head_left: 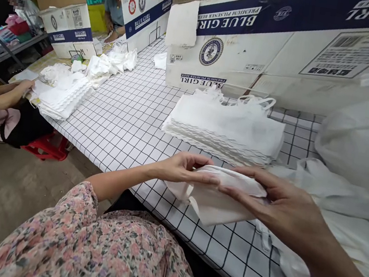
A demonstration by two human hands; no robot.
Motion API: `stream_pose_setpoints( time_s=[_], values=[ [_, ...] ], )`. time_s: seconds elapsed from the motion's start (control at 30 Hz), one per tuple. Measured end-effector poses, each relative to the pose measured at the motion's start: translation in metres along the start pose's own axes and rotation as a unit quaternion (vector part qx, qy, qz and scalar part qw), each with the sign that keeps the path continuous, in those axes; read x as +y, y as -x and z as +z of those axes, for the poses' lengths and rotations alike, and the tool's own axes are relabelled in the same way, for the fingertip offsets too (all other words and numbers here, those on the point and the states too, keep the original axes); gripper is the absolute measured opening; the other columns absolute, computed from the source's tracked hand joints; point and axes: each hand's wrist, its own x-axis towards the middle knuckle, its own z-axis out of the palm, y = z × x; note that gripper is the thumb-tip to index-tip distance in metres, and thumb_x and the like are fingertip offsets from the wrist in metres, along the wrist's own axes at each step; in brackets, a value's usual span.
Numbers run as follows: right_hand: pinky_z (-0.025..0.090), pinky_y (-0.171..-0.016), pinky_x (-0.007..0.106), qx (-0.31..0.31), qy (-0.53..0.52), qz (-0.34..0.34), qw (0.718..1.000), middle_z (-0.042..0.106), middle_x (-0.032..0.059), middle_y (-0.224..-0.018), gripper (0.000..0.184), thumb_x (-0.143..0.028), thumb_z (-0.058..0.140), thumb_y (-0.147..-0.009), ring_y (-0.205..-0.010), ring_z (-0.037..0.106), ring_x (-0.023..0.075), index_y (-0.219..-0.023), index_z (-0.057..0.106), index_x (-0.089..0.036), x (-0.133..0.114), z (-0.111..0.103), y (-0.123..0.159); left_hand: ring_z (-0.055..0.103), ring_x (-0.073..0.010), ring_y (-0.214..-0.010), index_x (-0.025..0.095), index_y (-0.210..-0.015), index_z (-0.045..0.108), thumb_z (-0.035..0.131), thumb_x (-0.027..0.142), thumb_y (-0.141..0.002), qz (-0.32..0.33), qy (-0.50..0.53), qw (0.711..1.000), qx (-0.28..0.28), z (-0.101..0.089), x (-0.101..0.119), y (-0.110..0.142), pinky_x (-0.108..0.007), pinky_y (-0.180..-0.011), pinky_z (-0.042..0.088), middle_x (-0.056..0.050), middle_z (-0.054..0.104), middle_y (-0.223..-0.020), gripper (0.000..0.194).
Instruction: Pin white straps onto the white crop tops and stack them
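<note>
My left hand (pixel 183 168) and my right hand (pixel 275 203) pinch a folded white fabric bag (pixel 220 197) between them, above the table. The fingers of my right hand lie over its upper edge. Just beyond my hands stands a neat stack of white bags (pixel 224 128), with looped handles at its far end. A loose heap of white fabric (pixel 338 226) lies under and to the right of my right forearm. The table has a white cover with a black grid (pixel 131 121).
Large white Blue Girl beer cartons (pixel 270 49) stand along the far side of the table. Farther left lie more white stacks (pixel 65 97), which a co-worker's hand (pixel 22 86) in a pink sleeve touches. Another person (pixel 115 12) sits at the back. A red stool (pixel 46 145) stands on the concrete floor.
</note>
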Motion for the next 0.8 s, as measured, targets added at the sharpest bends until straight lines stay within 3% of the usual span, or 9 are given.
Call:
stream_pose_setpoints(
  time_s=[0.13, 0.27, 0.4, 0.57, 0.8],
  values=[
    [0.055, -0.061, 0.027, -0.031, -0.027, -0.005, 0.999, 0.077, 0.0058, -0.078, 0.056, -0.078, 0.079, -0.072, -0.067, 0.069, 0.0192, -0.08, 0.081, -0.022, 0.003, -0.008, 0.001, 0.061, -0.0122, -0.083, 0.016, -0.095, 0.07, 0.097, 0.05, -0.069, -0.032, -0.029, 0.999, -0.029, 0.002, 0.018, -0.004, -0.028, -0.076, 0.047, 0.001, 0.065, -0.088, 0.051],
    [0.051, -0.053, 0.025, -0.055, -0.069, 0.021, 0.996, 0.075, 0.0053, -0.074, 0.046, -0.069, 0.079, -0.073, -0.061, 0.068, 0.019, -0.077, 0.08, -0.023, -0.004, -0.013, 0.004, 0.062, -0.0156, -0.089, 0.017, -0.099, 0.071, 0.1, 0.044, -0.063, -0.033, -0.078, 0.996, -0.04, 0.002, 0.03, -0.007, -0.031, -0.083, 0.048, 0.0, 0.067, -0.093, 0.053],
    [0.053, -0.053, 0.026, -0.057, -0.048, 0.025, 0.997, 0.075, 0.005, -0.072, 0.04, -0.065, 0.075, -0.073, -0.061, 0.069, 0.0202, -0.073, 0.082, -0.026, -0.002, -0.014, 0.005, 0.058, -0.0138, -0.086, 0.017, -0.089, 0.073, 0.097, 0.041, -0.069, 0.015, -0.135, 0.988, -0.07, -0.004, 0.035, -0.01, -0.029, -0.081, 0.044, 0.002, 0.065, -0.087, 0.04],
    [0.056, -0.057, 0.027, -0.09, -0.052, 0.06, 0.993, 0.079, 0.0054, -0.08, 0.042, -0.069, 0.077, -0.075, -0.067, 0.072, 0.0222, -0.077, 0.084, -0.027, 0.013, -0.013, 0.004, 0.055, -0.0128, -0.078, 0.017, -0.079, 0.07, 0.098, 0.041, -0.068, 0.005, -0.146, 0.984, -0.103, -0.009, 0.036, -0.016, -0.029, -0.075, 0.041, 0.003, 0.062, -0.078, 0.039],
    [0.06, -0.061, 0.03, -0.05, -0.067, 0.113, 0.99, 0.08, 0.0091, -0.082, 0.049, -0.072, 0.082, -0.057, -0.072, 0.075, 0.0272, -0.067, 0.08, -0.025, 0.009, -0.011, 0.003, 0.054, -0.0125, -0.075, 0.018, -0.082, 0.07, 0.102, 0.042, -0.062, -0.019, -0.152, 0.978, -0.141, -0.008, 0.04, -0.025, -0.028, -0.071, 0.039, 0.004, 0.061, -0.078, 0.045]
  ],
)
